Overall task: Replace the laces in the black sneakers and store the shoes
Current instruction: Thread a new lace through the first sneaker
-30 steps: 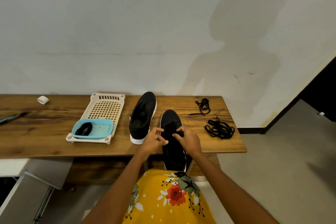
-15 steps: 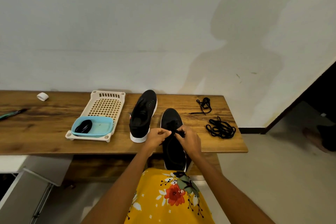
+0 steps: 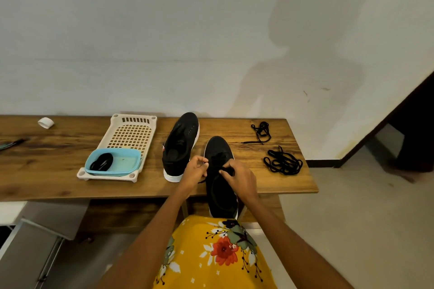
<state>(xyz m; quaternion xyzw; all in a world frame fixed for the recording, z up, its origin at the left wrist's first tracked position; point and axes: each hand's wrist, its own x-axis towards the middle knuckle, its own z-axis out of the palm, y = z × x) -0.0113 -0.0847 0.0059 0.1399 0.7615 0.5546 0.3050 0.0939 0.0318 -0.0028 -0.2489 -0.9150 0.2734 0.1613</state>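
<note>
near sneaker (image 3: 219,185) — between hands | left hand (image 3: 196,172), right hand (image 3: 240,177) — pinching lace (image 3: 215,164)

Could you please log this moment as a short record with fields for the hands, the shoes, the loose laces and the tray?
left hand: pinches a lace at the near sneaker's eyelets
right hand: grips the lace on the same shoe
near sneaker: heel overhangs the table's front edge toward the lap
second sneaker: lies on the table, left of the first, untouched
loose laces: two black bundles, and, on the table's right end
tray: cream, perforated, holding a blue dish with a black coil
</note>
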